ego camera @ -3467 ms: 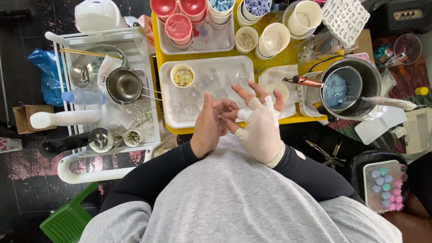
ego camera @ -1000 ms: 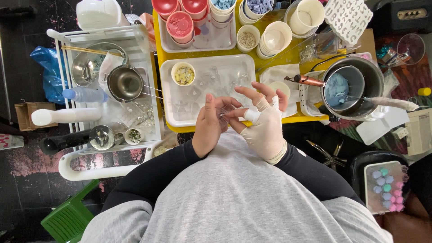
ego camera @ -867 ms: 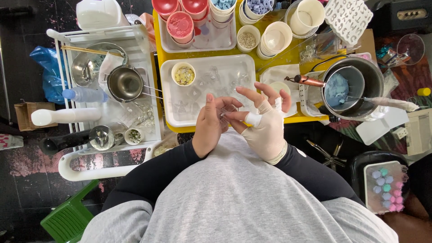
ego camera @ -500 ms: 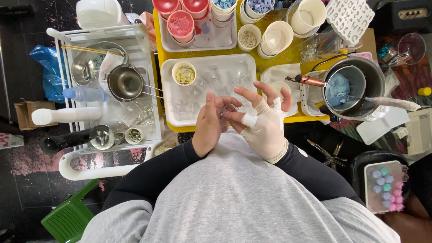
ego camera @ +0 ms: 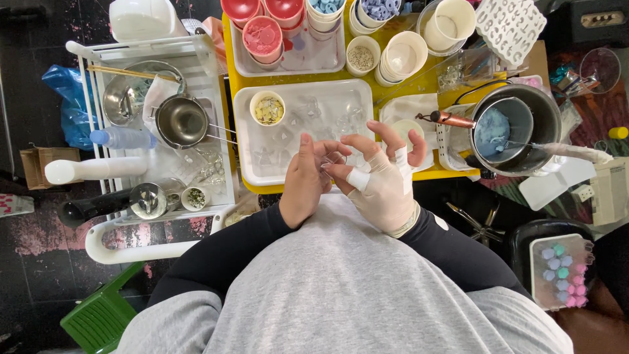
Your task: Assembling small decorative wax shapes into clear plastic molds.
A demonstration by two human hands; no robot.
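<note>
head cam | left hand [ego camera: 305, 183] and right hand [ego camera: 380, 178] pinch small clear mould piece [ego camera: 332, 160] together above white tray [ego camera: 249, 157] front edge | since half a second ago: right fingers curled slightly, piece barely moved | likely fiddling continues, nothing set down | taped fingers [ego camera: 358, 178]

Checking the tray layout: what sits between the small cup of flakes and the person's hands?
In the head view, clear moulds on the white tray lie between the cup of flakes and the left hand.
</note>
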